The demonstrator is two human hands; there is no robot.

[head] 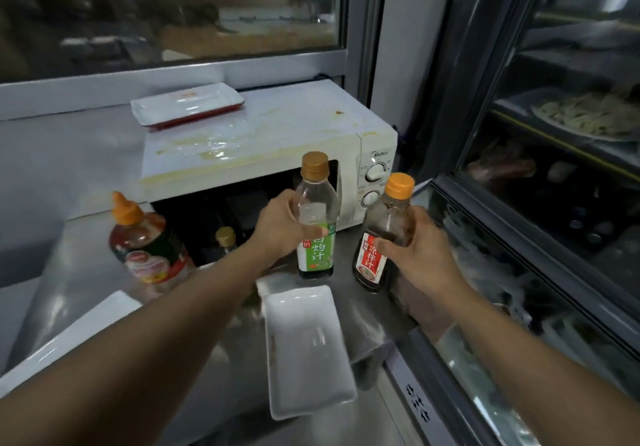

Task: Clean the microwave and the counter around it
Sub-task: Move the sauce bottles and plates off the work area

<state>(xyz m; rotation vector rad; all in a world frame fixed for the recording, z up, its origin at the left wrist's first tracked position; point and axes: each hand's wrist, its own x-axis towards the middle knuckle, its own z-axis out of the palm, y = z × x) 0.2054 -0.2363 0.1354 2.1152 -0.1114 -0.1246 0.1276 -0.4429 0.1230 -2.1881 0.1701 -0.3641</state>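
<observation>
Left hand (282, 225) gripped green-label sauce bottle (316, 217); right hand (420, 251) gripped red-label sauce bottle (382, 234). Both bottles upright before stained white microwave (263, 137) on steel counter (69, 272). White tray (304, 348) lay below bottles; another atop microwave.

Window (166, 12) behind, glass-doored fridge (554, 134) right
</observation>
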